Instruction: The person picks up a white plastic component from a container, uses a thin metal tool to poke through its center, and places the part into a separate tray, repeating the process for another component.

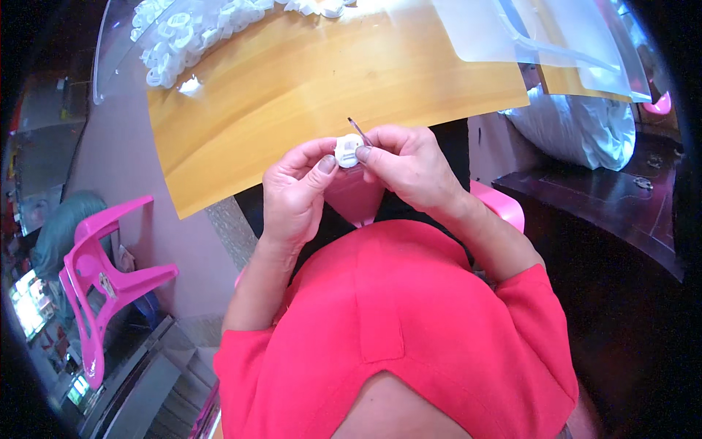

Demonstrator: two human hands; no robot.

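Nearest, we note a red shirt filling the lower frame. Above it, the left hand pinches a small white plastic part between thumb and fingers, just off the near edge of the wooden tabletop. The right hand grips a thin dark pin-like tool, its lower end at the part. Farther back, a heap of white plastic pieces lies on the table; a pink chair stands at left.

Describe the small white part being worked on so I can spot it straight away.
Start at the wooden tabletop and drop to its near edge, where both hands meet. The small white round part sits between the left hand and right hand. Unlike the heaped white parts far back, it's alone, with a thin tool above it.
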